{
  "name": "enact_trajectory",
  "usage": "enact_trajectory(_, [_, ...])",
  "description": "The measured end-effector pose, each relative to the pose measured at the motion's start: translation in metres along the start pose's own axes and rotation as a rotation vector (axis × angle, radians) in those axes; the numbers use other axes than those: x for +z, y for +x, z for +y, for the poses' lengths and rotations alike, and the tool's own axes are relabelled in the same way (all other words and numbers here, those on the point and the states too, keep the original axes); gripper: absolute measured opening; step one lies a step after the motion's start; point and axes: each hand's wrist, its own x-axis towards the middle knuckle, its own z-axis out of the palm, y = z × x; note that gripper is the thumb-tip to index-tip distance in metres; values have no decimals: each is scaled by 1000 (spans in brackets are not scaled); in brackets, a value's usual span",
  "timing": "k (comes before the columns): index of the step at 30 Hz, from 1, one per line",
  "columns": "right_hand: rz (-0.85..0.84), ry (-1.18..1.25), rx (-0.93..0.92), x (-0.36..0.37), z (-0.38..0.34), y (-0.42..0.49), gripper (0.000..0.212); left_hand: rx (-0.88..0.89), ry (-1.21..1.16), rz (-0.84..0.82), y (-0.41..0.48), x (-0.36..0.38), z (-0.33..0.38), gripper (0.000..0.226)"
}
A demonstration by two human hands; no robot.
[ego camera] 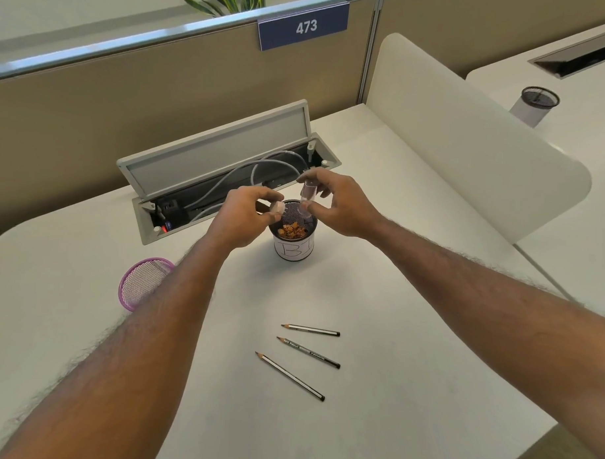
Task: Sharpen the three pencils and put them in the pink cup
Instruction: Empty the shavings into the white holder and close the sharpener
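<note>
Three dark pencils lie side by side on the white desk, tips pointing left: the far one (310, 330), the middle one (309, 352) and the near one (289, 375). A pink mesh cup (141, 281) stands at the left, partly hidden by my left forearm. My left hand (245, 216) pinches the sharpener's pale body (277, 207). My right hand (338, 200) holds the sharpener's clear cover (307, 198), tilted over a black mesh bin (294, 241) with a white label and pencil shavings inside.
An open cable tray (224, 184) with grey cables sits behind the bin. A beige partition with a blue sign (303, 26) reading 473 closes the back. A white divider (462, 138) bounds the right side. Beyond it stands another black mesh cup (535, 106).
</note>
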Motion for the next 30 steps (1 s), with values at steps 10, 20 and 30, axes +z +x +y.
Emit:
enact_trajectory(10, [-12, 5, -28, 4, 3, -3, 44, 132, 207, -14, -3, 2, 7, 35])
enact_trajectory(20, [96, -7, -43, 16, 4, -5, 38, 115, 82, 73, -9, -2, 3, 32])
enact_trajectory(30, [141, 286, 174, 5, 2, 0, 40, -22, -269, 50, -12, -4, -9, 31])
